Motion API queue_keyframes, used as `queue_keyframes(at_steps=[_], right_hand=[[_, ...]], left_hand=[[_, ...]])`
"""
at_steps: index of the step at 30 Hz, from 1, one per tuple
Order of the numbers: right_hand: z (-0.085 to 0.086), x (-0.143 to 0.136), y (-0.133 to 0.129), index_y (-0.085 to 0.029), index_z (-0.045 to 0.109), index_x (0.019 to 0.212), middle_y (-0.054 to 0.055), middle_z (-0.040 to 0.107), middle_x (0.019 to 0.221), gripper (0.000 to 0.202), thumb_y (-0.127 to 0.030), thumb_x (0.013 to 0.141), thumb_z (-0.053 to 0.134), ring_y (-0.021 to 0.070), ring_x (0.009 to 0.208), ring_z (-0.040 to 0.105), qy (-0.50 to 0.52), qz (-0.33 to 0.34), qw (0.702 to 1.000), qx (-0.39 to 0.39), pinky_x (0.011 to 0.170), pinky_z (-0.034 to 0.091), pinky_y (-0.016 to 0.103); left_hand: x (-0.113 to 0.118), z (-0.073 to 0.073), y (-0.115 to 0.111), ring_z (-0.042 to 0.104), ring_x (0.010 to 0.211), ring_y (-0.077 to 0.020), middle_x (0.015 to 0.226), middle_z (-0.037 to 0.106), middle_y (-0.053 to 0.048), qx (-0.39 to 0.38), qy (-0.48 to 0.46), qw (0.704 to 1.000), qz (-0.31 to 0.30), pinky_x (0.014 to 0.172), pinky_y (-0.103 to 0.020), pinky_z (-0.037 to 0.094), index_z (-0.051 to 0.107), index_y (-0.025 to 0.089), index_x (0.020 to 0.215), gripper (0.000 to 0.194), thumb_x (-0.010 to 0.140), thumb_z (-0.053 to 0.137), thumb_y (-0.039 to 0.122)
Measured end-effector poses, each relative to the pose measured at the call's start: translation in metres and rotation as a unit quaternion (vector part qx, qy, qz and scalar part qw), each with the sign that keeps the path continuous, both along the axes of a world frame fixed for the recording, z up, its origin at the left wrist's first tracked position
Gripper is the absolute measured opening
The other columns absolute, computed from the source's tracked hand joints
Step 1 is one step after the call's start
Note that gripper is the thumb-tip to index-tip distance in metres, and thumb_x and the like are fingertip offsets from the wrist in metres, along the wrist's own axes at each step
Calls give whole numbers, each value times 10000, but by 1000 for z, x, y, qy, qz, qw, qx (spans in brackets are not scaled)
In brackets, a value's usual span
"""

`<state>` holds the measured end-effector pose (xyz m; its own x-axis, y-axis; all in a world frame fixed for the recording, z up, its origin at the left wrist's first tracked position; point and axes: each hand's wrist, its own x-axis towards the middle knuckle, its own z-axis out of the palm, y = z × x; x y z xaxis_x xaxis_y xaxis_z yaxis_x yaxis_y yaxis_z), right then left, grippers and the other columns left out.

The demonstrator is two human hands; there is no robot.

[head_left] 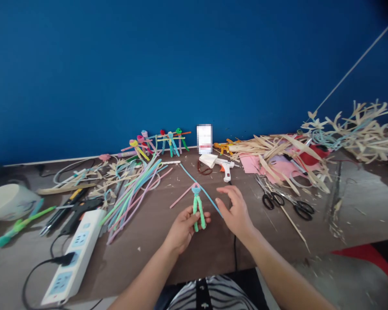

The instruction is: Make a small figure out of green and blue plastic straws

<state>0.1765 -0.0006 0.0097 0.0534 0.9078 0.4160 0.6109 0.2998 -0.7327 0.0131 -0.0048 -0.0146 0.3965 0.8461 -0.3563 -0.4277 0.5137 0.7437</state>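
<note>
A small pipe-cleaner figure (199, 206) with a blue head and green legs is held upright in my left hand (185, 227), its fingers wrapped round the legs. Just right of it, my right hand (235, 211) is raised with thumb and fingers apart, holding nothing. A long blue pipe cleaner (204, 191) lies slanting on the table (148, 258) behind the figure, its lower end near my right hand. To the left of the figure's head rests a short pink pipe cleaner (182, 196).
Behind are a white glue gun (226, 170), a lit phone (204, 138) and finished figures (170, 143). Bundled pipe cleaners (136, 193), a power strip (76, 254) and a white bowl (11, 202) sit left. Scissors (302, 209) and straw-coloured strips (271, 148) lie right.
</note>
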Motion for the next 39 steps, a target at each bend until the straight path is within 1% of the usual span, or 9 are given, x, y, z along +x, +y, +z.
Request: queue_keyframes(at_steps=[5, 11, 16, 22, 28, 32, 34, 36, 39], right_hand=[[-7, -17, -13, -188, 593, 806, 5, 617, 703, 127, -247, 797, 480, 129, 620, 558, 7, 129, 978, -164, 597, 421, 226], [-10, -30, -21, -180, 581, 703, 7, 607, 657, 112, -187, 771, 493, 127, 584, 538, -56, 134, 972, -185, 535, 376, 215], [-12, -32, -27, -182, 603, 682, 0, 611, 626, 97, -188, 738, 524, 121, 559, 540, -60, 156, 961, -221, 514, 364, 202], [-15, -33, -32, -180, 605, 659, -9, 614, 613, 121, -212, 744, 525, 116, 551, 541, -47, 177, 953, -242, 505, 354, 192], [-11, -21, -34, -172, 581, 628, -11, 561, 537, 278, -319, 817, 440, 110, 494, 494, -44, 103, 977, -180, 483, 347, 201], [-14, -13, -30, -177, 593, 953, 4, 608, 595, 238, -286, 812, 435, 136, 522, 544, -110, 72, 982, -133, 524, 375, 225], [-17, -12, -26, -201, 594, 960, 17, 645, 654, 232, -251, 807, 426, 153, 564, 584, -164, 80, 973, -138, 534, 376, 236], [-19, -10, -21, -217, 610, 858, 22, 662, 692, 212, -236, 814, 404, 161, 605, 608, -193, 87, 967, -144, 539, 373, 236], [-20, -4, -14, -218, 607, 788, 15, 649, 623, 228, -253, 820, 384, 164, 559, 604, -209, 66, 964, -153, 508, 357, 237]], left_hand=[[2, 2, 1, 588, 763, -164, 868, 655, -72, 37, 11, 998, 58, 671, -248, 411, 611, 131, 875, 224, 675, 646, 223], [5, 4, -1, 580, 866, -196, 918, 658, -82, 44, 16, 998, 48, 743, -283, 423, 622, 137, 891, 228, 686, 628, 237], [3, 0, 2, 603, 762, -172, 764, 666, -63, 18, 27, 995, 97, 707, -279, 443, 597, 127, 905, 260, 694, 627, 277], [3, -1, 2, 561, 537, -100, 615, 615, -9, -24, 16, 996, 89, 545, -217, 438, 605, 115, 860, 291, 650, 666, 307], [1, -6, -4, 513, 411, -68, 527, 600, 0, -35, 86, 992, 80, 443, -179, 390, 609, 89, 776, 324, 610, 680, 358], [2, -11, -8, 517, 398, -78, 524, 606, -17, -51, 95, 992, 72, 443, -192, 393, 610, 78, 778, 354, 601, 680, 376], [3, -12, -10, 529, 416, -84, 544, 616, -25, -56, 92, 992, 59, 467, -201, 405, 611, 81, 803, 360, 610, 677, 376], [2, -10, -13, 567, 485, -103, 614, 644, -50, -46, 83, 995, 27, 534, -222, 433, 614, 86, 836, 352, 634, 666, 369], [-11, -2, -18, 616, 790, -176, 884, 666, -112, 11, 102, 995, 9, 757, -276, 439, 616, 110, 916, 363, 635, 680, 330]])
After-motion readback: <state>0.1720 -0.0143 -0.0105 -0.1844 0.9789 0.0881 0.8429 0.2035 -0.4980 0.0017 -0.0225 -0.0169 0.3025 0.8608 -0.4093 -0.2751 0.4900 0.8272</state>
